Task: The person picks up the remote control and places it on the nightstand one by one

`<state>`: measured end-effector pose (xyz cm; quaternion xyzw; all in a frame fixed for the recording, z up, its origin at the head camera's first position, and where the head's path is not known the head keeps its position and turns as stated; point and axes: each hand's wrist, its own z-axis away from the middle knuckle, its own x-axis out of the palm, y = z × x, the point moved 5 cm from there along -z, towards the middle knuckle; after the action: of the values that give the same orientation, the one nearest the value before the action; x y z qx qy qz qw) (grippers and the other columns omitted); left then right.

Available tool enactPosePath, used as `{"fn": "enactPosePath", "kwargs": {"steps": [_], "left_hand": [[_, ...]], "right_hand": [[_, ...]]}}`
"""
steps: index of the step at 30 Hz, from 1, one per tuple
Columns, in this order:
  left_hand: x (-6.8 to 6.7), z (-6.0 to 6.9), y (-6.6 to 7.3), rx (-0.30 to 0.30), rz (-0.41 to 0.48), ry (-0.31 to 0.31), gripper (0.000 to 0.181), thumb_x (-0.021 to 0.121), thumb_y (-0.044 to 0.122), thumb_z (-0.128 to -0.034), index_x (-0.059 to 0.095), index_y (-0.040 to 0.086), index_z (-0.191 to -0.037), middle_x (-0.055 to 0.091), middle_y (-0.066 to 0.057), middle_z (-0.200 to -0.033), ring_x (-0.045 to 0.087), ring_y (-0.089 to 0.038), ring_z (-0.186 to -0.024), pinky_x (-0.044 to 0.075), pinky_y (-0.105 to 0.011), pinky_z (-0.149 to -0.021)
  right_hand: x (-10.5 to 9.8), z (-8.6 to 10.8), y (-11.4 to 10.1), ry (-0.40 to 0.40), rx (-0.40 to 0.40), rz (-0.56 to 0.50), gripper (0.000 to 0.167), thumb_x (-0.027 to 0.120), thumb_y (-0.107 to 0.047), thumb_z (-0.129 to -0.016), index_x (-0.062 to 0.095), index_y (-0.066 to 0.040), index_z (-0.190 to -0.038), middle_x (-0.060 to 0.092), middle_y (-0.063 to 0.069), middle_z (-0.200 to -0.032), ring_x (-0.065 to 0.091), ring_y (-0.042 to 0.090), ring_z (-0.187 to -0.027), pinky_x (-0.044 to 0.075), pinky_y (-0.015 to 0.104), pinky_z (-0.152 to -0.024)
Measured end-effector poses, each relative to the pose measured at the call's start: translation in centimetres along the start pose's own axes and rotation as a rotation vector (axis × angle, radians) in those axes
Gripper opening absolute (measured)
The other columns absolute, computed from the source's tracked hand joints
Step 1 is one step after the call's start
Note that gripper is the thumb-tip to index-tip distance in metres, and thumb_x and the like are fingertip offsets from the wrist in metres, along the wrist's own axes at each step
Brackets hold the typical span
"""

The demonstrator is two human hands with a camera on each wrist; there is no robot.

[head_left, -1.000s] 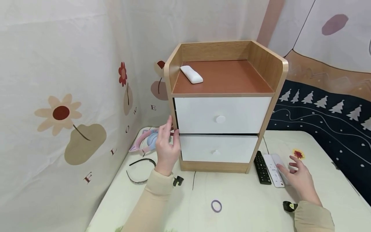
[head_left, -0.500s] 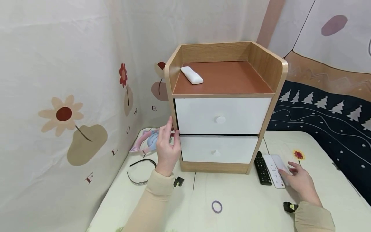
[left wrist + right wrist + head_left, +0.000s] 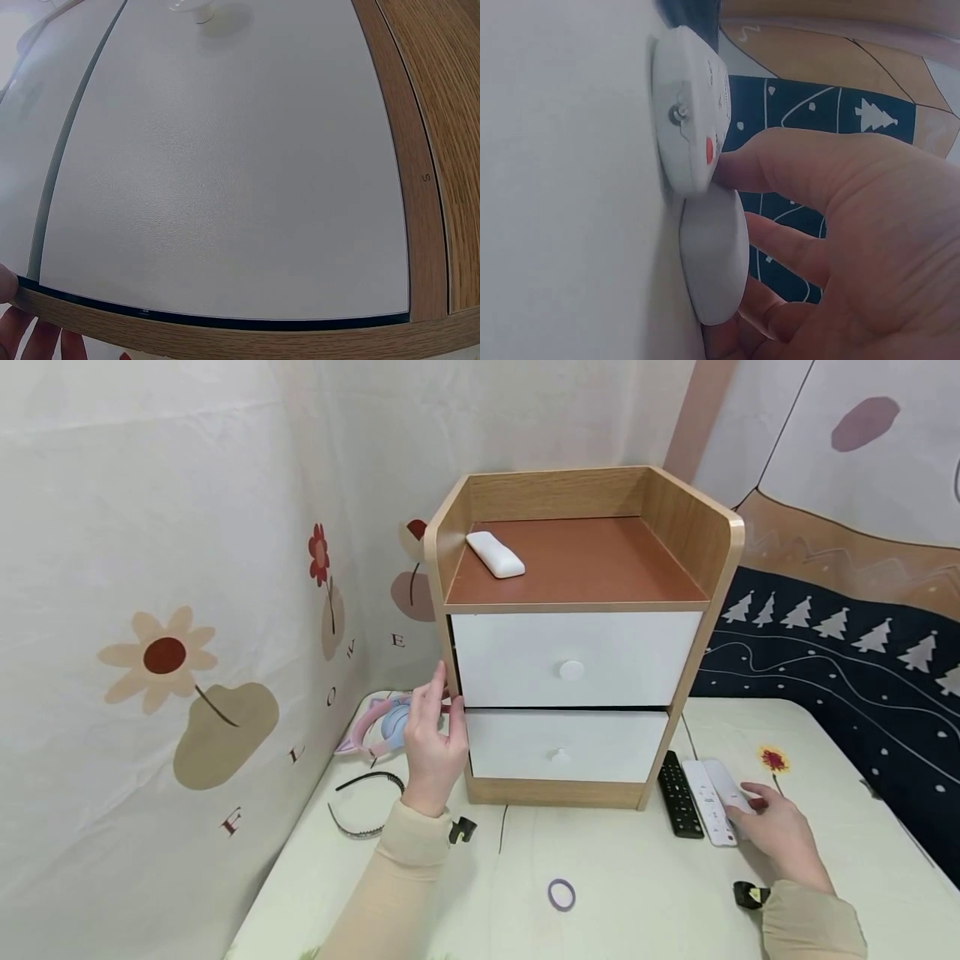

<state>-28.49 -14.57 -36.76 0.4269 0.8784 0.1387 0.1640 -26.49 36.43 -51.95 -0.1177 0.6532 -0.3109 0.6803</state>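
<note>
My left hand [image 3: 433, 756] holds the left side panel of a small wooden cabinet [image 3: 566, 792], thumb at the front edge and fingers round the outside. Two white drawers, upper [image 3: 510, 660] and lower [image 3: 517, 743], have round knobs; both look closed. In the left wrist view, fingertips [image 3: 41, 341] show beyond the panel [image 3: 247, 341]. At right, my right hand [image 3: 783, 835] grips a plain white remote [image 3: 723, 783], thumb on its left side and fingers on its right. In the right wrist view, the thumb sits where this remote [image 3: 714, 259] meets a white buttoned remote [image 3: 694, 112].
A black remote [image 3: 679, 797] lies beside the white ones. A white oblong object [image 3: 495, 555] rests on the cabinet's brown top. Left of the cabinet are pink-and-blue headphones [image 3: 367, 727] and a black headband [image 3: 363, 832]. In front lies a purple ring [image 3: 561, 894].
My right hand has lowered slightly and its fingers have drawn in round the rightmost white remote. The left hand stays on the cabinet's side panel.
</note>
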Motion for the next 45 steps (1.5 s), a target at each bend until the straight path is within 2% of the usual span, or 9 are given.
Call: {"fn": "enactPosePath", "kwargs": {"steps": [9, 19, 22, 27, 31, 39, 45], "left_hand": [[0.1, 0.1, 0.0, -0.007, 0.005, -0.003, 0.054, 0.064, -0.001, -0.106, 0.053, -0.002, -0.159, 0.065, -0.025, -0.116, 0.07, -0.035, -0.095, 0.066, -0.048, -0.078], [0.1, 0.1, -0.1, -0.008, 0.004, -0.007, 0.053, 0.063, 0.001, -0.1073, 0.053, -0.002, -0.159, 0.065, -0.025, -0.116, 0.07, -0.034, -0.094, 0.065, -0.039, -0.08], [0.0, 0.1, -0.1, -0.004, 0.003, -0.003, 0.053, 0.064, 0.001, -0.1069, 0.053, -0.002, -0.159, 0.065, -0.025, -0.115, 0.07, -0.034, -0.095, 0.065, -0.042, -0.079], [0.0, 0.0, 0.0, -0.004, 0.001, -0.002, 0.054, 0.064, 0.0, -0.1064, 0.053, -0.002, -0.159, 0.066, -0.024, -0.116, 0.07, -0.034, -0.096, 0.064, -0.034, -0.082], [0.0, 0.0, 0.0, -0.004, 0.0, -0.003, 0.054, 0.064, 0.0, -0.1063, 0.053, -0.001, -0.159, 0.066, -0.024, -0.116, 0.07, -0.034, -0.097, 0.061, -0.028, -0.084], [0.1, 0.2, 0.0, -0.006, -0.003, -0.007, 0.054, 0.064, 0.0, -0.1066, 0.053, -0.002, -0.159, 0.066, -0.024, -0.115, 0.07, -0.034, -0.097, 0.063, -0.035, -0.081], [0.1, 0.1, -0.1, 0.003, 0.008, 0.005, 0.055, 0.064, 0.0, -0.1066, 0.052, -0.001, -0.16, 0.065, -0.025, -0.116, 0.069, -0.034, -0.094, 0.061, -0.026, -0.084]], "right_hand": [[-0.1, 0.1, 0.1, -0.005, 0.006, 0.015, 0.071, 0.073, -0.033, -0.099, 0.051, 0.011, -0.15, 0.061, 0.042, -0.13, 0.063, 0.049, -0.107, 0.052, 0.06, -0.089], [-0.1, 0.1, 0.3, 0.048, 0.04, -0.011, 0.07, 0.074, -0.035, -0.099, 0.054, 0.01, -0.149, 0.062, 0.042, -0.13, 0.063, 0.05, -0.108, 0.053, 0.061, -0.09], [-0.3, 0.2, 0.3, 0.076, 0.05, -0.029, 0.069, 0.075, -0.035, -0.099, 0.055, 0.01, -0.149, 0.064, 0.042, -0.13, 0.065, 0.05, -0.109, 0.052, 0.053, -0.085], [-0.6, 0.3, 0.2, 0.134, 0.061, -0.056, 0.068, 0.074, -0.035, -0.099, 0.057, 0.008, -0.149, 0.067, 0.04, -0.129, 0.067, 0.047, -0.107, 0.046, 0.039, -0.077], [-0.7, 0.5, 0.1, 0.18, 0.067, -0.088, 0.066, 0.073, -0.034, -0.098, 0.059, 0.009, -0.146, 0.068, 0.039, -0.127, 0.068, 0.047, -0.106, 0.045, 0.038, -0.075], [-1.2, 1.2, -0.6, 0.295, 0.074, -0.164, 0.059, 0.071, -0.036, -0.099, 0.065, 0.003, -0.142, 0.07, 0.036, -0.132, 0.068, 0.046, -0.114, 0.045, 0.035, -0.077], [-1.6, 1.8, -2.3, 0.38, 0.045, -0.228, 0.056, 0.072, -0.038, -0.1, 0.067, 0.0, -0.142, 0.068, 0.031, -0.134, 0.063, 0.04, -0.117, 0.042, 0.033, -0.082]]}}
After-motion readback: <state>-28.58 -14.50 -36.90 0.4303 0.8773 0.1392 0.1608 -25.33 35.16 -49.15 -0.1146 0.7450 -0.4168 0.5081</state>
